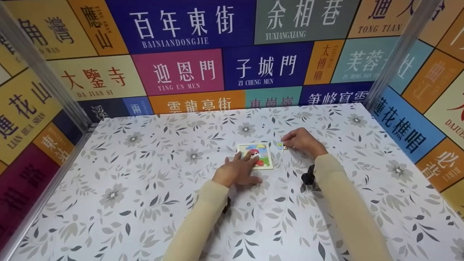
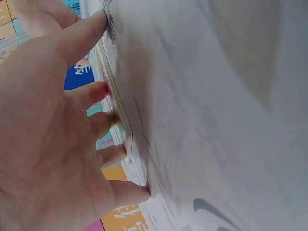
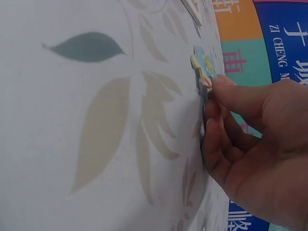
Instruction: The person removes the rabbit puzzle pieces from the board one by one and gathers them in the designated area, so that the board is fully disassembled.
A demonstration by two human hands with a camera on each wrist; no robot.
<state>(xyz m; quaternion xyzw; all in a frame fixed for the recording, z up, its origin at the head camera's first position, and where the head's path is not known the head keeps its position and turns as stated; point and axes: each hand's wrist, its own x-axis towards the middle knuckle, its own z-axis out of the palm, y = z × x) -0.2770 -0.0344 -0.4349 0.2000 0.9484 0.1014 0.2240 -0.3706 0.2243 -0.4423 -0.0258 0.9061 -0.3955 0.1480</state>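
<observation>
A small square picture puzzle (image 1: pixel 266 156) in a pale frame lies flat on the table; it shows a red and white figure on green. My left hand (image 1: pixel 237 171) rests spread over its left side and hides part of the picture. In the left wrist view several fingertips touch the puzzle's edge (image 2: pixel 126 126), while the thumb and little finger reach the tablecloth. To the right of the frame, my right hand (image 1: pixel 303 141) pinches a small jigsaw piece (image 3: pixel 206 67) with blue, yellow and red on it, low over the table. The fingertips partly cover that piece.
A white tablecloth (image 1: pixel 145 203) printed with grey leaves and flowers covers the table. Colourful panels with large Chinese lettering (image 1: pixel 177 72) stand behind and at both sides. Clear upright posts (image 1: pixel 389 54) stand at the back corners.
</observation>
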